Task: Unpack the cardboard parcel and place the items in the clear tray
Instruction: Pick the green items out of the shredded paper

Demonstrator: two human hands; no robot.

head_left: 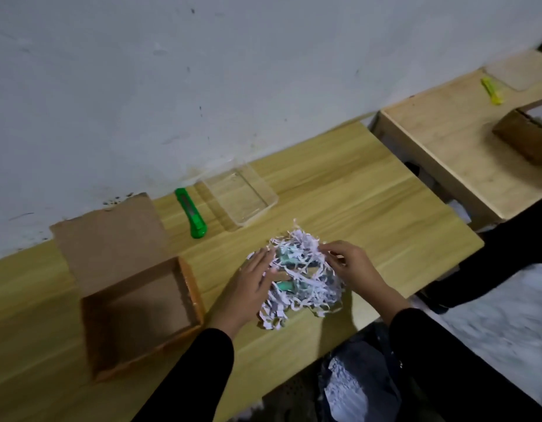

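Observation:
The cardboard parcel (136,303) stands open and looks bare inside, its lid folded back toward the wall. To its right a heap of white shredded paper (303,287) lies on the wooden table (370,208), with teal items (286,286) showing through the strips. My left hand (251,284) rests flat on the heap's left side, fingers spread. My right hand (350,263) pinches strips at the heap's upper right. Behind the heap, near the wall, sits the clear tray (263,185) with nothing in it.
A green utility knife (192,214) lies between the parcel's lid and the tray. A second table (452,141) at the right carries a yellow knife (492,91), another cardboard box (525,138) and a clear tray (519,71). A person's dark sleeve (507,245) is at the right.

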